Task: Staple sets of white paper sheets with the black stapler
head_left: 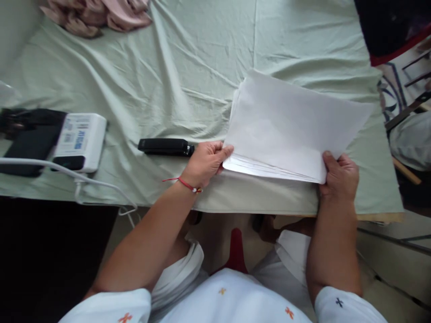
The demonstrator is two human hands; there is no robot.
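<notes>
A stack of white paper sheets [286, 125] is held over the cloth-covered table, its sheets slightly fanned along the near and left edges. My left hand [209, 162] pinches the near left corner, thumb on top and fingers beneath. At the near right corner my right hand [339, 176] grips the stack the same way, its fingers partly hidden. A black stapler [164, 146] lies on the cloth just left of my left hand, with its end close to the knuckles. The sheets that show are blank.
Pale green cloth [202, 54] covers the table, whose near edge runs in front of my lap. To the left lie a white power bank [81, 141] with a white cable [101, 180] and a black flat item [32, 148]. Crumpled pink fabric [101, 15] lies at the far left.
</notes>
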